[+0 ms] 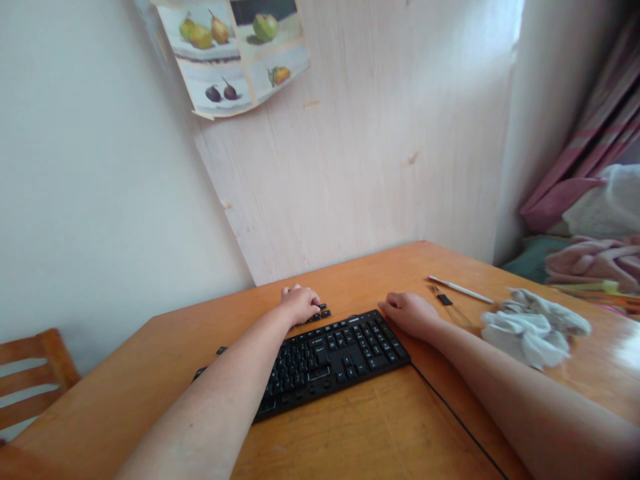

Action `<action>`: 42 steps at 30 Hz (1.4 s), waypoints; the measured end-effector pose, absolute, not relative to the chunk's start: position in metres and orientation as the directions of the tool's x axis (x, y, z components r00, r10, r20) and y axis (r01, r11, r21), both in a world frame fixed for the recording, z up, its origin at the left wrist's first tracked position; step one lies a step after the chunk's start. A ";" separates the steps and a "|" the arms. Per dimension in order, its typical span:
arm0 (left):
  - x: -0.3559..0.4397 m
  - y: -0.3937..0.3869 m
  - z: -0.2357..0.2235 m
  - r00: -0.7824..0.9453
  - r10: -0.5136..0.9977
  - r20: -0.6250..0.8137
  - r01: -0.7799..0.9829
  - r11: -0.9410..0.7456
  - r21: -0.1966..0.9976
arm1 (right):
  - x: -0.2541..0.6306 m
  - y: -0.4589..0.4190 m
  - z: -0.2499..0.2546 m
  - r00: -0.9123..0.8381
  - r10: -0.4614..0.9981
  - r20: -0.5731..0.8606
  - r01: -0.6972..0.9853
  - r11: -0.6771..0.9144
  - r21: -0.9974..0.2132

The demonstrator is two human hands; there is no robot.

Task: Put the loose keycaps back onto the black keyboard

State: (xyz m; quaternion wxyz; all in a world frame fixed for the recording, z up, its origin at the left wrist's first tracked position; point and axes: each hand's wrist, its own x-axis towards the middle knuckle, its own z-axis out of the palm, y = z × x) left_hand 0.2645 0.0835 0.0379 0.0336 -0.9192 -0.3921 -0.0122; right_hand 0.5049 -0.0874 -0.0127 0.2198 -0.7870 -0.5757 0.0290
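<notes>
One black keyboard [350, 353] lies flat on the table [345, 447], its left part hidden under the left forearm. Several loose black keys [326, 313] sit just beyond its far edge. The left hand [300, 305] is over these, its grip bent downward with the fingertips at the keys; I cannot tell whether it pinches one. Two more small dark pieces [221, 350] show on the far side of that forearm, partly covered by it.

The right hand [413, 315] rests on the table just beside the keyboard's far right corner. Its grip is loosely curled, and whether anything is inside cannot be told. A black cable [453, 410] runs from the keyboard's right end toward the near edge of the view, passing beside the right forearm.

To the right of that hand lie a wire tool [444, 300] with a black middle, a thin white pen [460, 289] and a crumpled grey-and-white cloth [530, 333]. Behind the table, a pale board [370, 173] carries a fruit print [240, 57]. A wooden chair [53, 360] stands at left; a pink curtain [575, 180] hangs at right.
</notes>
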 end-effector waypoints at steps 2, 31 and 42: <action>0.264 0.082 0.038 0.688 0.724 0.052 0.726 -0.685 -0.055 | 0.505 -0.087 -0.013 0.339 0.919 0.203 0.892 -0.245 -0.381; 0.190 -0.064 0.061 0.694 0.655 0.299 0.636 -0.753 0.172 | 0.505 -0.090 -0.010 0.321 0.928 0.191 0.901 -0.237 -0.362; 0.190 -0.082 0.038 0.602 0.725 0.334 0.677 -0.685 0.267 | 0.506 -0.089 -0.011 0.324 0.928 0.185 0.897 -0.238 -0.373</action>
